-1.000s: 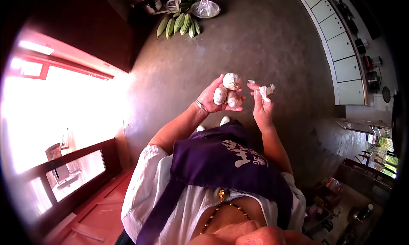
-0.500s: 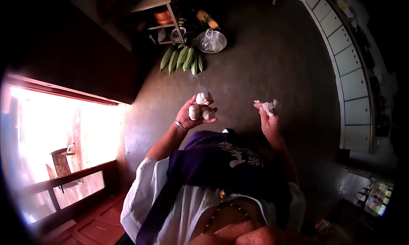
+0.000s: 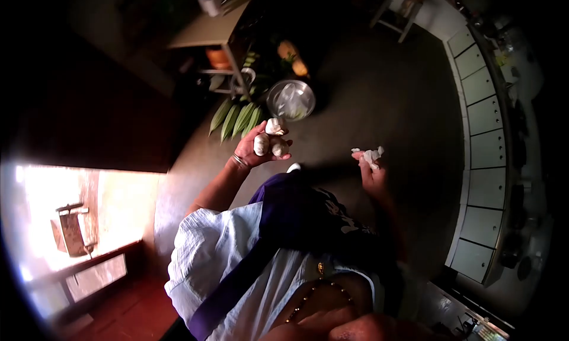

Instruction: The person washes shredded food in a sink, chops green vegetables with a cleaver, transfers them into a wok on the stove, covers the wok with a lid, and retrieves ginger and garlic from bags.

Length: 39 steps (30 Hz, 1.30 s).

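Three garlic bulbs (image 3: 270,138) rest together on the palm of my left hand (image 3: 249,146), the fingers curled up round them. A bracelet circles that wrist. Off to the right, my right hand (image 3: 373,176) pinches crumpled, thin white pieces (image 3: 372,156) that look like garlic skin. Both hands are held up above the floor in front of my dark purple apron (image 3: 296,222), well apart from each other.
On the floor ahead lie several ridged green gourds (image 3: 235,119). Beside them is a metal basin (image 3: 273,104) holding a plastic bag, with an orange-yellow squash (image 3: 291,55) behind it. A shelf table (image 3: 204,31) stands back left; white cabinets (image 3: 481,145) curve along the right.
My view has turned and moved forward, so the basin and gourds appear lower and nearer my left hand. Both hands keep hold of the same things.
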Available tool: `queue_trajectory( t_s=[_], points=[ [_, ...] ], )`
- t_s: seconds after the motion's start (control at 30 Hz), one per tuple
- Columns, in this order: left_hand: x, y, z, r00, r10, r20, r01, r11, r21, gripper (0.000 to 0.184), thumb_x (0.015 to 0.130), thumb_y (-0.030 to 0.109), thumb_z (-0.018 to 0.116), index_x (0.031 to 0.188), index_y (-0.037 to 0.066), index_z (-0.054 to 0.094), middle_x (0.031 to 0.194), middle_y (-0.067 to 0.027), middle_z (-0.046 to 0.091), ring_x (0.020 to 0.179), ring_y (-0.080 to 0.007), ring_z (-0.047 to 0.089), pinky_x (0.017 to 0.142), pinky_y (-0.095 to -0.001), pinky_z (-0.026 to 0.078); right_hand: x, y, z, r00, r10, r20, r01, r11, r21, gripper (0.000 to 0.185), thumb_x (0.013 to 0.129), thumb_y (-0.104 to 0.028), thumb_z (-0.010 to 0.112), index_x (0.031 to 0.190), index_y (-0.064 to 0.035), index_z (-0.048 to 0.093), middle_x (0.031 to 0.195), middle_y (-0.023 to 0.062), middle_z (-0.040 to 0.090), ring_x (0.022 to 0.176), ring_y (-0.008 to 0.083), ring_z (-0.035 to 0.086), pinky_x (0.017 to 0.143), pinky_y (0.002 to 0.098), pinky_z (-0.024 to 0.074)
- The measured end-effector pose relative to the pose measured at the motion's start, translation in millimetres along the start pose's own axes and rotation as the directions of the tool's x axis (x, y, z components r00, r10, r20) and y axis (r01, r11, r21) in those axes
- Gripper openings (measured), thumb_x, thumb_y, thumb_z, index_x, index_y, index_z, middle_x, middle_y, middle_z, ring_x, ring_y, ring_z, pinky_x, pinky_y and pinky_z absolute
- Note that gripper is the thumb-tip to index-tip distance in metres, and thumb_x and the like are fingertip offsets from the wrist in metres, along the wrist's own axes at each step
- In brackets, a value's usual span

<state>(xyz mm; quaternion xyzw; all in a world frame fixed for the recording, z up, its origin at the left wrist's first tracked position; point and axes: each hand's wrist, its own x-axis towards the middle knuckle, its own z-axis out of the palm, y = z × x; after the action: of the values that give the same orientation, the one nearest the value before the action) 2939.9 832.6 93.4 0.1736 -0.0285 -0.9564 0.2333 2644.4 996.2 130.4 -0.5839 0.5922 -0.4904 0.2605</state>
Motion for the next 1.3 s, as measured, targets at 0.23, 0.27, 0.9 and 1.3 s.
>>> queue_trajectory(
  t_s=[0.23, 0.27, 0.9, 1.3],
  points=[
    [234.6, 77.3, 95.5, 0.945, -0.274, 0.18, 0.214, 0.931, 0.294, 0.054, 0.087, 0.047, 0.048, 0.126, 0.01, 0.044, 0.121, -0.0142, 0.051, 0.115, -0.0405, 0.045, 0.087, -0.0613, 0.04, 138.9, 83.7, -63.2, 0.974, 0.125, -0.191, -0.124, 0.992, 0.016, 0.015, 0.088, -0.014, 0.053, 0.091, -0.0018, 0.062, 0.089, 0.0096, 0.064, 0.085, 0.0171, 0.061, 0.074, 0.0304, 0.0472],
    [273.9, 75.1, 107.0, 0.924, -0.314, 0.22, 0.246, 0.926, 0.285, 0.055, 0.087, 0.047, 0.047, 0.126, 0.01, 0.044, 0.121, -0.0136, 0.051, 0.116, -0.0406, 0.044, 0.087, -0.061, 0.04, 154.7, 107.0, -75.7, 0.979, 0.045, -0.201, -0.057, 0.997, -0.053, 0.015, 0.089, -0.014, 0.053, 0.09, -0.0016, 0.061, 0.088, 0.0099, 0.064, 0.083, 0.0173, 0.061, 0.072, 0.0301, 0.0474],
    [703.9, 234.1, 223.4, 0.996, 0.018, 0.088, -0.024, 0.997, 0.068, 0.054, 0.082, 0.048, 0.054, 0.121, 0.012, 0.049, 0.12, -0.0107, 0.052, 0.113, -0.0403, 0.045, 0.083, -0.0621, 0.041, 625.9, 353.8, -304.1, 1.0, -0.03, 0.001, 0.03, 0.999, 0.033, 0.014, 0.089, -0.013, 0.052, 0.09, -0.0009, 0.06, 0.083, 0.0102, 0.063, 0.078, 0.0218, 0.062, 0.069, 0.0309, 0.0479],
    [1007.2, 439.6, 300.5, 0.995, -0.005, 0.104, 0.0, 0.999, 0.052, 0.05, 0.082, 0.044, 0.056, 0.119, 0.012, 0.05, 0.119, -0.0114, 0.053, 0.107, -0.0392, 0.048, 0.08, -0.0595, 0.042, 947.5, 478.8, -364.1, 0.984, 0.167, 0.056, -0.164, 0.985, -0.054, 0.021, 0.091, -0.019, 0.051, 0.094, -0.0018, 0.062, 0.085, 0.0115, 0.064, 0.08, 0.0222, 0.063, 0.07, 0.0301, 0.0478]
  ],
)
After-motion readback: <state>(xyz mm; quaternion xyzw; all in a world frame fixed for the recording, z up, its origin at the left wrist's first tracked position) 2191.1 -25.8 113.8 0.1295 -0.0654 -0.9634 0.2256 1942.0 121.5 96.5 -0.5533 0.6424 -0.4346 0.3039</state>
